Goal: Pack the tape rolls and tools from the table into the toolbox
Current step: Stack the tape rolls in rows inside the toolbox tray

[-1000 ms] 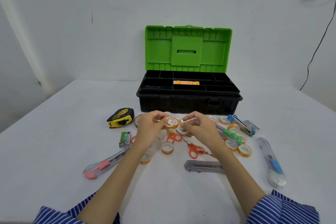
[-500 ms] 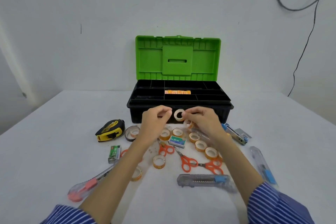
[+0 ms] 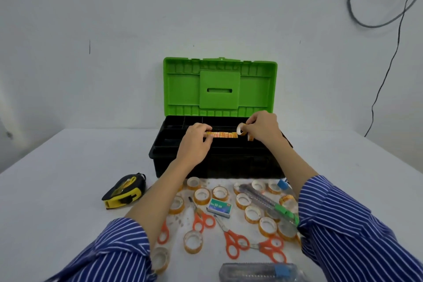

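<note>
Toolbox [image 3: 183, 167] tray holds tape row [image 3: 220, 134] (orange-labelled).

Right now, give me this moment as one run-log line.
phase: packing tape | left hand: on tape row in toolbox | right hand: holding tape rolls | table: rolls, scissors unpacked

white table [image 3: 57, 190], black toolbox [image 3: 206, 167], tape rolls [image 3: 202, 196], orange scissors [image 3: 231, 239], tape measure [image 3: 124, 191]

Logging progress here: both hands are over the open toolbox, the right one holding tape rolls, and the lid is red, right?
Not quite: the lid is green, as the head view shows. The rest holds: both hands are over the open toolbox, the right hand holding tape rolls.
</note>
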